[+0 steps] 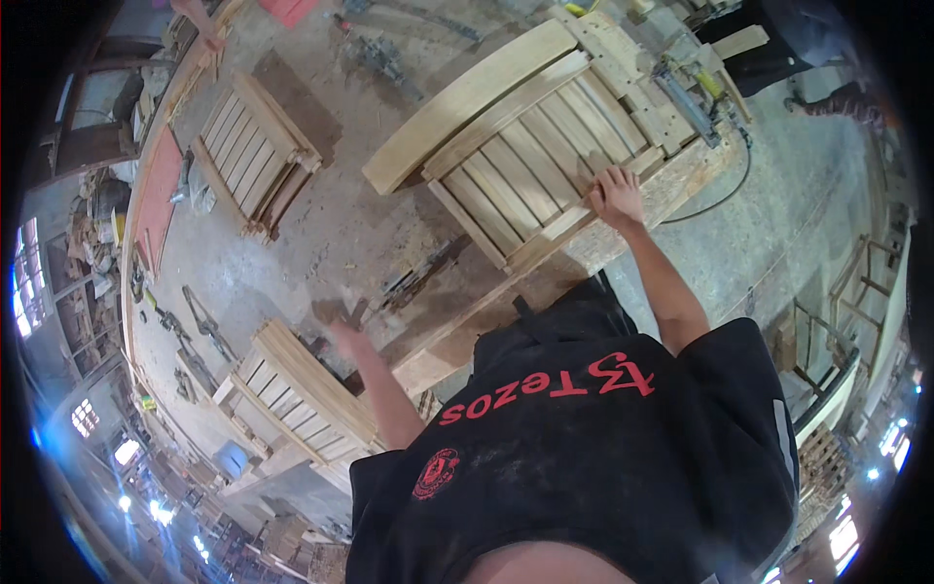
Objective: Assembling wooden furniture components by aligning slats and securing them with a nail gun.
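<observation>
A slatted wooden panel [530, 161] lies on the workbench in front of me, its pale slats set between rails. My right hand [618, 198] is on its near rail, with the fingers bent over the wood. To the left, my left hand [342, 329] hovers over the bench near its front edge. Motion smears its fingers, and a small dark shape shows beside them that I cannot make out. A dark, long tool [420, 274] lies between that hand and the panel. Against the panel's far side rests a thick curved wooden board [472, 105].
More slatted panels lie at the far left [255, 151] and near left [304, 389]. Clamps [199, 326] and metal tools [384, 63] are scattered on the bench. A yellow-and-grey tool [696, 92] with a cable [744, 180] sits at its right end. Another person's hand [206, 29] shows at the far left.
</observation>
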### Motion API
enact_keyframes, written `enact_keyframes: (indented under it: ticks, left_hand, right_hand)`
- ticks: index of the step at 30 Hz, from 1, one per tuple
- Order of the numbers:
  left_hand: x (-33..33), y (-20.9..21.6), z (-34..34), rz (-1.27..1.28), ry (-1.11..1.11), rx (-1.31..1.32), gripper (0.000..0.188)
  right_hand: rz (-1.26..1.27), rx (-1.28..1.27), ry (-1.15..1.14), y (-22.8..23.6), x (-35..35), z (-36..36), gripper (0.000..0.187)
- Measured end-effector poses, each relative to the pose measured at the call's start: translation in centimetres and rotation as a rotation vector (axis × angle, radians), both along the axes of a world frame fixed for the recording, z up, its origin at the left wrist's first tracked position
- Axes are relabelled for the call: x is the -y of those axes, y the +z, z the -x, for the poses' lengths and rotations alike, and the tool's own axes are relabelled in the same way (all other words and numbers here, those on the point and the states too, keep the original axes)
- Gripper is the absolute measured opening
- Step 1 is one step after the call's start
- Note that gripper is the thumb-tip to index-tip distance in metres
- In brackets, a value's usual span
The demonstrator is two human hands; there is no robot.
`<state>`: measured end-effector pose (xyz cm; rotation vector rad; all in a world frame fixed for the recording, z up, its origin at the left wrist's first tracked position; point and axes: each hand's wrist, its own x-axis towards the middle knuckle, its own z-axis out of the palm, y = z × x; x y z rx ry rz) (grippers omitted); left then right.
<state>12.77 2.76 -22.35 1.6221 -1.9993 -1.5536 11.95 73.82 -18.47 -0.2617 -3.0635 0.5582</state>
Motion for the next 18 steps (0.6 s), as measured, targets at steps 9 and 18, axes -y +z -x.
enact_keyframes:
  ticks: [9, 18]
  left_hand:
    - [-13.7, 9.6, -0.3, -0.555, 0.46, -0.871, 0.083]
    - [-25.1, 14.5, 6.6, -0.153, -1.584, 0.254, 0.056]
  right_hand:
    - [0.004, -0.021, -0.098, -1.0, -0.8, -1.8, 0.023]
    - [0.022, -0.038, -0.081, 0.0, -0.9, -0.6, 0.019]
